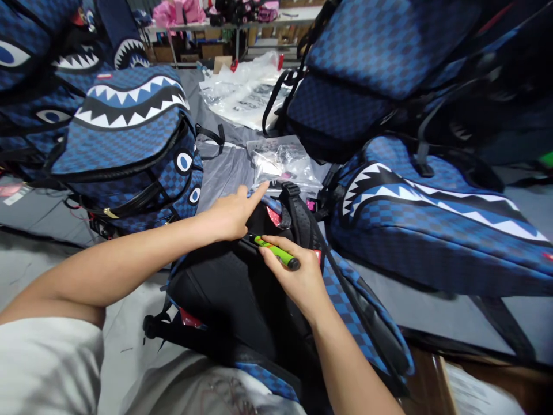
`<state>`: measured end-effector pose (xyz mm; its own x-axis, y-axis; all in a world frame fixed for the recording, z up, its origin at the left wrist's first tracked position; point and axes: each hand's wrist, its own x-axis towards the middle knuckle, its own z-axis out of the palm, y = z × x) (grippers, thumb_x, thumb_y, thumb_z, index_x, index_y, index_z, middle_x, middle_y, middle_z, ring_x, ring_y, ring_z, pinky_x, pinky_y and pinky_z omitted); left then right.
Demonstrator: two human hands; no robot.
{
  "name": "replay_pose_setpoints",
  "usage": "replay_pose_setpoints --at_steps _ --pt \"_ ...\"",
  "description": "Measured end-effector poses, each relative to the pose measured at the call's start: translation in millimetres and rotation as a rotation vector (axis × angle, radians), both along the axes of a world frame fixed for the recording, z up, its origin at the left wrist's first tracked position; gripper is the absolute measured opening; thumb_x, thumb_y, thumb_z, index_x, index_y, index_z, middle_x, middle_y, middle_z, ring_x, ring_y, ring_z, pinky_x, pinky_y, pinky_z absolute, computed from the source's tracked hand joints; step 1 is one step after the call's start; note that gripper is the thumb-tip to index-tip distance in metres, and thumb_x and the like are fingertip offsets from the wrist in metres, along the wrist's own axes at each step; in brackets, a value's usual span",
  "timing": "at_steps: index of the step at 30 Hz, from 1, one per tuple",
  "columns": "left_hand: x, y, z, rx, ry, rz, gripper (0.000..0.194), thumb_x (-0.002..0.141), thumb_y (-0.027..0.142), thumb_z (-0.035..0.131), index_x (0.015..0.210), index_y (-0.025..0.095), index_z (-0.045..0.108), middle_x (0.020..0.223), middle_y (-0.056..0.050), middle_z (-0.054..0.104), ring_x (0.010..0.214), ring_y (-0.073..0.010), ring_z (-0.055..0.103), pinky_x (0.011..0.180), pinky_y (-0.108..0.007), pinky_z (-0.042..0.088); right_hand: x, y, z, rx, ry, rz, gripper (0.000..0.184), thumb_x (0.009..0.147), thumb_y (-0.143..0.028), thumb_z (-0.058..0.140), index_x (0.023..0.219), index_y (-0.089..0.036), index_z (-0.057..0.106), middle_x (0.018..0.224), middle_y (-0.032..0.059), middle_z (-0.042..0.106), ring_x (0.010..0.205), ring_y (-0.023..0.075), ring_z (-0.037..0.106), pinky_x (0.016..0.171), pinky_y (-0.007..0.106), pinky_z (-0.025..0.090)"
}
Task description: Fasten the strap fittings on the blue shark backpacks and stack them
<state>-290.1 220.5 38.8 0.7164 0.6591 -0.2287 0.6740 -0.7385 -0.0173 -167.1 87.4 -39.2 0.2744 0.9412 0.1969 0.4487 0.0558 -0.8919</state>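
A black-backed backpack with blue checked sides (224,282) rests against my body and the table edge, its padded back and straps facing up. My right hand (298,274) is closed around a bright green marker pen (279,252), whose tip points left at the black fabric. My left hand (233,213) grips the backpack's top edge just beyond the pen tip. One of its fingers reaches out toward the strap buckle (291,189), while the other fingers are partly hidden. Small red patches show beside the strap.
To the left sits a shark-mouth backpack (129,138), with more stacked behind it. Another shark-mouth backpack (432,225) lies on the right, near a large checked one (358,57). Clear plastic bags (283,161) lie on the grey-covered table. Pink bags (179,11) stand at the back.
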Motion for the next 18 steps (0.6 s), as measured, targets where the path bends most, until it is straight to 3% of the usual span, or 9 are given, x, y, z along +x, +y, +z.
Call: replay_pose_setpoints --at_steps 9,13,18 --pt "-0.5 2.2 -7.3 0.014 -0.022 -0.02 0.103 0.082 0.022 0.065 0.157 0.025 -0.005 0.138 -0.016 0.043 0.109 -0.0275 0.064 0.081 -0.032 0.052 0.0 0.0 6.7 -0.036 -0.019 -0.015 0.022 0.085 -0.031 0.066 0.103 -0.023 0.076 0.102 0.006 0.079 0.088 0.0236 0.075 0.083 0.036 0.06" --pt "-0.3 0.6 -3.8 0.007 -0.023 -0.015 0.102 0.082 0.02 0.065 0.158 0.023 -0.003 0.137 -0.017 0.044 0.111 -0.0287 0.063 0.081 -0.032 0.052 -0.7 1.5 7.5 -0.061 0.081 0.015 0.023 0.083 -0.031 0.067 0.104 -0.021 0.072 0.097 0.0048 0.078 0.085 0.0218 0.075 0.077 0.032 0.059" --pt "-0.8 -1.0 -2.3 0.011 -0.021 -0.028 0.101 0.082 0.018 0.064 0.158 0.021 -0.002 0.135 -0.017 0.045 0.108 -0.0287 0.064 0.08 -0.033 0.052 0.8 -0.5 5.9 -0.044 0.097 -0.061 0.019 0.08 -0.034 0.071 0.094 -0.02 0.068 0.085 0.0035 0.076 0.076 0.0211 0.074 0.07 0.03 0.058"
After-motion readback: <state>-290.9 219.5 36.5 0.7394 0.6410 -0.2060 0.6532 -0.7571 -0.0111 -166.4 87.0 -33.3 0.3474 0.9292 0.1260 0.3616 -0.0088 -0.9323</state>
